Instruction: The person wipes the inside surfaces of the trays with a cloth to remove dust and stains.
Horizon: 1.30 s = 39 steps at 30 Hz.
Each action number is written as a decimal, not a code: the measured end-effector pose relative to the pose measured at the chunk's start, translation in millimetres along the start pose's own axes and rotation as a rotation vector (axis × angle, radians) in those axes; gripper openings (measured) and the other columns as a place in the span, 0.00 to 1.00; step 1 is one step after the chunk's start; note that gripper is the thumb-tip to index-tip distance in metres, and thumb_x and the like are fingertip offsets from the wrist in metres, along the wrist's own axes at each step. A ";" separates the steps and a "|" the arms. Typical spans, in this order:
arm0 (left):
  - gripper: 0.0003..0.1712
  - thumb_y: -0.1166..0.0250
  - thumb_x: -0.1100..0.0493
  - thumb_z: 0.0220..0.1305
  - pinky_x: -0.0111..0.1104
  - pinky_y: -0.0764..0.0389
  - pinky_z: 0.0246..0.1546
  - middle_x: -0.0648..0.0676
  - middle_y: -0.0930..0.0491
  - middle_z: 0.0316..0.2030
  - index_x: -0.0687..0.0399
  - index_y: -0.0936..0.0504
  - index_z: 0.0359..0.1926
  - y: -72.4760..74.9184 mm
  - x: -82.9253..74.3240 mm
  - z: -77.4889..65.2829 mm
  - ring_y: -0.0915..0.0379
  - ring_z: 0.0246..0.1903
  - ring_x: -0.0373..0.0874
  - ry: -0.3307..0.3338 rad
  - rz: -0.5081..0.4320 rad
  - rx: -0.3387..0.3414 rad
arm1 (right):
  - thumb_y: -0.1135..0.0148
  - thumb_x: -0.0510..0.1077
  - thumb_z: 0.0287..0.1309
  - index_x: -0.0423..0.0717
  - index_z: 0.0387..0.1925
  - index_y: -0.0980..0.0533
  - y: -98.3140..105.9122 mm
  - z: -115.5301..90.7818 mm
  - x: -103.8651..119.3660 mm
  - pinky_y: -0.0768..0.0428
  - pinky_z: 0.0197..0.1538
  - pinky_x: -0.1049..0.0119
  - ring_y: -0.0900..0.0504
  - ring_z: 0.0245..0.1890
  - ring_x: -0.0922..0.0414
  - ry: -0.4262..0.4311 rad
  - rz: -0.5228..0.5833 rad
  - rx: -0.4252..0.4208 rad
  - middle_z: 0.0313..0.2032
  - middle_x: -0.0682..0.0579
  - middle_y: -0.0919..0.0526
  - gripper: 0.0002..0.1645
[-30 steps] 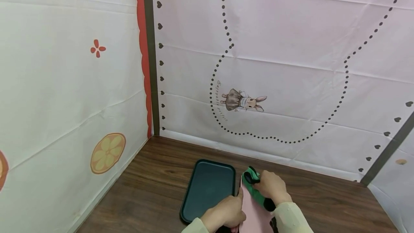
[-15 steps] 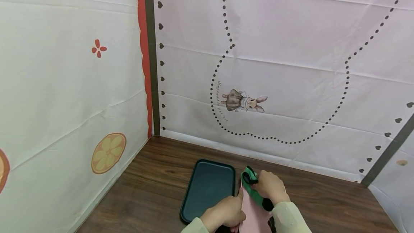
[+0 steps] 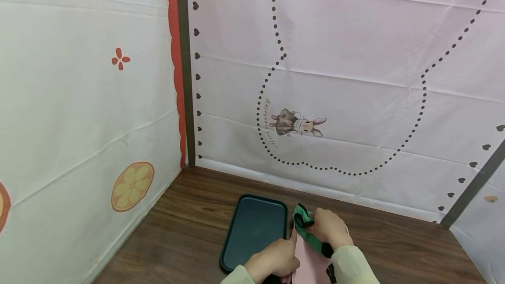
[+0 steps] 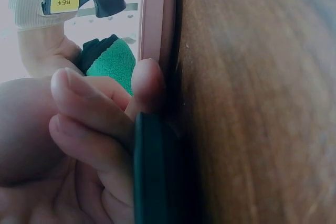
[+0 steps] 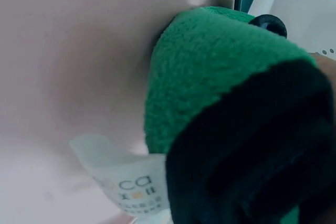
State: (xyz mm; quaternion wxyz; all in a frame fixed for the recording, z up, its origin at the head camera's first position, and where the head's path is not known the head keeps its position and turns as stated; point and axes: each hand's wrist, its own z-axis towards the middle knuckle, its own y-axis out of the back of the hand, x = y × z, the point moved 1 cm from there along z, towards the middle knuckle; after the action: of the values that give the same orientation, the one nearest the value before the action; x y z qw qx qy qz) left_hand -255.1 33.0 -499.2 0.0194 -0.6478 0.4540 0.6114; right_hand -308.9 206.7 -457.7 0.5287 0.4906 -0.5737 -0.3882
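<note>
My right hand point(image 3: 330, 227) grips a bunched green cloth with black edging point(image 3: 313, 240) over the upper part of a pink tray point(image 3: 309, 260). Seen from the right wrist, the fuzzy green cloth point(image 5: 210, 72) lies against the pale surface, and a white printed tag point(image 5: 131, 182) sticks out of it. My left hand point(image 3: 278, 257) holds the tray's left edge, with its index finger stretched along the side and the thumb over the surface. From the left wrist, a fingertip point(image 4: 149, 85) presses the pink side while the other fingers are curled.
A dark green tray point(image 3: 254, 231) lies just left of the pink one, with my left hand overlapping its right side. Both are on a brown wooden table point(image 3: 197, 218). Printed white cloth walls point(image 3: 355, 100) stand at the back and sides.
My right hand and the green cloth have shifted slightly left, toward the pink tray's upper left corner. The left hand stays at the tray's edge.
</note>
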 end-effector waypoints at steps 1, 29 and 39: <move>0.46 0.41 0.65 0.67 0.30 0.23 0.22 0.53 0.21 0.12 0.63 0.51 0.82 0.1 -0.1 0.3 0.29 0.09 0.42 -0.001 0.002 -0.001 | 0.21 0.54 0.54 0.45 0.53 0.14 0.3 -0.1 -0.1 0.16 0.47 0.41 0.13 0.47 0.41 -0.002 0.002 0.002 0.50 0.40 0.12 0.28; 0.39 0.43 0.64 0.71 0.32 0.32 0.14 0.55 0.21 0.12 0.65 0.44 0.80 1.0 2.1 4.3 0.31 0.08 0.42 0.032 -0.025 0.045 | 0.19 0.52 0.50 0.56 0.47 0.11 -3.8 -12.5 4.4 0.15 0.45 0.50 0.13 0.35 0.54 0.044 -0.037 -0.009 0.42 0.49 0.09 0.20; 0.37 0.47 0.66 0.74 0.31 0.29 0.15 0.55 0.21 0.12 0.65 0.45 0.80 2.3 2.3 5.9 0.32 0.07 0.42 0.062 -0.061 0.070 | 0.20 0.52 0.50 0.54 0.39 0.12 -3.9 -17.0 5.0 0.16 0.41 0.53 0.15 0.34 0.55 0.074 -0.042 -0.033 0.41 0.49 0.10 0.15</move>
State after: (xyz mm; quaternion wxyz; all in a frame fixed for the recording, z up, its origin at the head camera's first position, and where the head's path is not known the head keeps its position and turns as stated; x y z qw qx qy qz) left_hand -261.4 33.8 -501.3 0.0465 -0.6788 0.4554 0.5741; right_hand -291.3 202.3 -457.9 0.5492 0.5077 -0.5369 -0.3903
